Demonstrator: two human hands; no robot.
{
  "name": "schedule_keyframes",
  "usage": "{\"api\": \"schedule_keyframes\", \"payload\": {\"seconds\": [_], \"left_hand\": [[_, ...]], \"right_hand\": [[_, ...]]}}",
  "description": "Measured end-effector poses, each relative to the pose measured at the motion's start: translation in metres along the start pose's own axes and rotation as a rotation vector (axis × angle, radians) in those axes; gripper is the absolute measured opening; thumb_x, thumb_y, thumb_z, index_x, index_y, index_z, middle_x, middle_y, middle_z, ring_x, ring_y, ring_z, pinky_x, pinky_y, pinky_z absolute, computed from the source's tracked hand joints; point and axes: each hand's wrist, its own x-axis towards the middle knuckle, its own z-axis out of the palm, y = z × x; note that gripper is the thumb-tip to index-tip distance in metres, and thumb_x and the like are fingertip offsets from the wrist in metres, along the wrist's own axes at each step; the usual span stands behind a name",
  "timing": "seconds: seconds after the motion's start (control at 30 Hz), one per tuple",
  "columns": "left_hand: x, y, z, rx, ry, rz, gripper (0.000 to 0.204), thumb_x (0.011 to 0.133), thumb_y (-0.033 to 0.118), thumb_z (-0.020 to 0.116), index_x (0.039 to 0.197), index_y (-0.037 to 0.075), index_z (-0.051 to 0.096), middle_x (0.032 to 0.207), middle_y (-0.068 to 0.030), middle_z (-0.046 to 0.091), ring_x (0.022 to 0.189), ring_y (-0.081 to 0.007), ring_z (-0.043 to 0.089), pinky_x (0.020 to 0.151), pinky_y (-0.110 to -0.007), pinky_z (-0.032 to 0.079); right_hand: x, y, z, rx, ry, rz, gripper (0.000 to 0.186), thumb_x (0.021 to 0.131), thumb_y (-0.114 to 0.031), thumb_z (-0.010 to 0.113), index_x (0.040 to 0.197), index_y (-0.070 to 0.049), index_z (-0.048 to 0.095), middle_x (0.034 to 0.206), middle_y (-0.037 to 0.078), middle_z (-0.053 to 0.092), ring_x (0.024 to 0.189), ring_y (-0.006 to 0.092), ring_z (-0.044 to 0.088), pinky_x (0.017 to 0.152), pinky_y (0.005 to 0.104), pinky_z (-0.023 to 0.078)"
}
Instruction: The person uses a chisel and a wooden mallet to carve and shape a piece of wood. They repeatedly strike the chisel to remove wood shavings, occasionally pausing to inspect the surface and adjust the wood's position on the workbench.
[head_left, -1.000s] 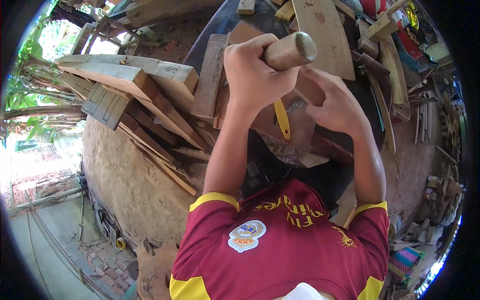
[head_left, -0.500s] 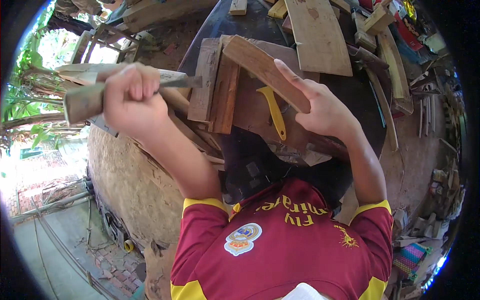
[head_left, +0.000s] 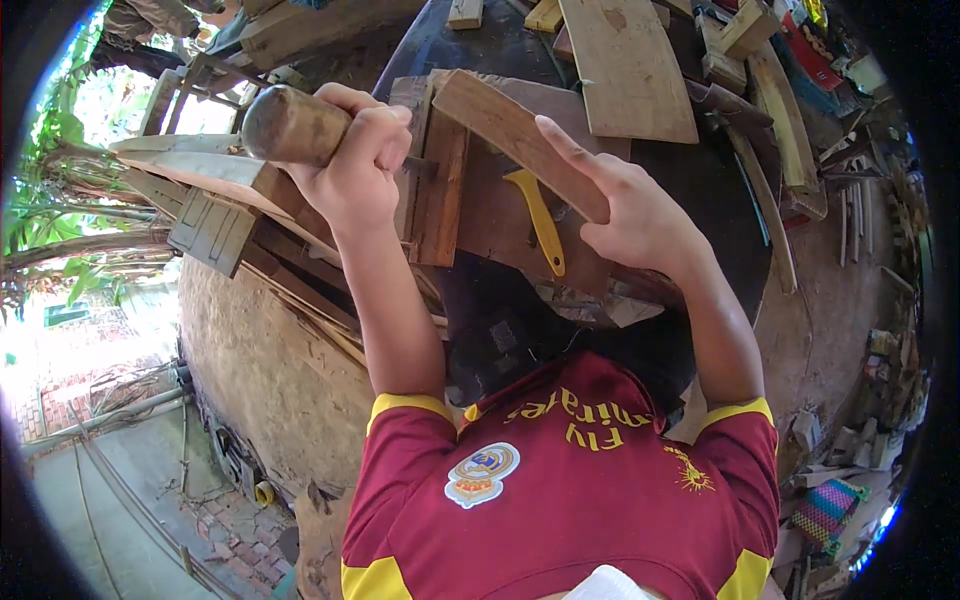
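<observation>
My left hand (head_left: pixel 352 165) is shut on the round wooden handle of a mallet (head_left: pixel 290 125), raised at the upper left over the work. My right hand (head_left: pixel 625 205) grips a long brown wooden piece (head_left: pixel 500 120) that slants up to the left across a dark board. A yellow-handled tool (head_left: pixel 540 225) lies on that board just left of my right hand. A narrow upright brown slat (head_left: pixel 440 195) stands between my two hands.
A wide pale plank (head_left: pixel 625 65) lies at the top. A stack of grey planks (head_left: pixel 215 200) juts out at the left over a round rough surface (head_left: pixel 270 370). Scrap wood and clutter (head_left: pixel 840 210) crowd the right side.
My left hand swung the mallet from above the wood far out to the left, and has now come back up toward the wooden piece. My right hand has kept its hold.
</observation>
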Motion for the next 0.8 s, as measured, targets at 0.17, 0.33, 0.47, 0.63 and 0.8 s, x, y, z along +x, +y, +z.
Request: {"api": "schedule_keyframes", "payload": {"seconds": [0.17, 0.33, 0.47, 0.63, 0.8], "left_hand": [[0.004, -0.001, 0.007, 0.046, 0.061, -0.023, 0.019, 0.066, -0.012, 0.061, 0.058, 0.000, 0.049, 0.049, -0.0014, 0.042, 0.035, -0.0087, 0.036, 0.035, -0.023, 0.027], [0.006, -0.002, 0.011, 0.093, 0.052, 0.002, 0.016, 0.066, -0.011, 0.062, 0.059, 0.000, 0.052, 0.047, -0.0014, 0.044, 0.035, -0.0089, 0.039, 0.035, -0.022, 0.028], [0.008, -0.006, 0.016, 0.190, 0.066, -0.007, 0.013, 0.066, -0.010, 0.062, 0.061, -0.001, 0.055, 0.047, -0.0018, 0.046, 0.036, -0.0089, 0.041, 0.036, -0.022, 0.028], [0.014, -0.004, 0.012, 0.121, 0.071, -0.040, 0.012, 0.065, -0.011, 0.062, 0.062, -0.002, 0.055, 0.047, -0.0019, 0.045, 0.035, -0.0095, 0.040, 0.036, -0.022, 0.027], [0.014, -0.001, 0.012, 0.094, 0.112, -0.039, 0.014, 0.065, -0.012, 0.061, 0.061, -0.002, 0.053, 0.046, -0.0023, 0.044, 0.035, -0.0101, 0.038, 0.036, -0.023, 0.026]], "right_hand": [[-0.001, -0.002, -0.001, -0.003, -0.016, 0.028, 0.099, 0.065, -0.002, 0.057, 0.150, -0.036, 0.021, 0.087, 0.022, 0.057, 0.085, 0.0402, 0.059, 0.084, 0.0413, 0.048], [-0.001, -0.001, -0.001, -0.004, -0.014, 0.028, 0.099, 0.065, -0.001, 0.057, 0.150, -0.035, 0.021, 0.087, 0.022, 0.057, 0.085, 0.0403, 0.058, 0.085, 0.0415, 0.048], [0.000, -0.001, -0.001, -0.002, -0.015, 0.014, 0.099, 0.065, -0.001, 0.057, 0.150, -0.035, 0.021, 0.086, 0.022, 0.056, 0.085, 0.0403, 0.058, 0.085, 0.0418, 0.048], [0.000, 0.000, 0.000, -0.003, -0.001, 0.008, 0.099, 0.064, -0.001, 0.057, 0.150, -0.034, 0.022, 0.085, 0.022, 0.056, 0.084, 0.0404, 0.057, 0.084, 0.0420, 0.048], [0.000, -0.001, -0.002, 0.002, -0.011, 0.001, 0.099, 0.063, -0.002, 0.058, 0.150, -0.033, 0.021, 0.083, 0.022, 0.056, 0.083, 0.0404, 0.057, 0.083, 0.0426, 0.048]]}}
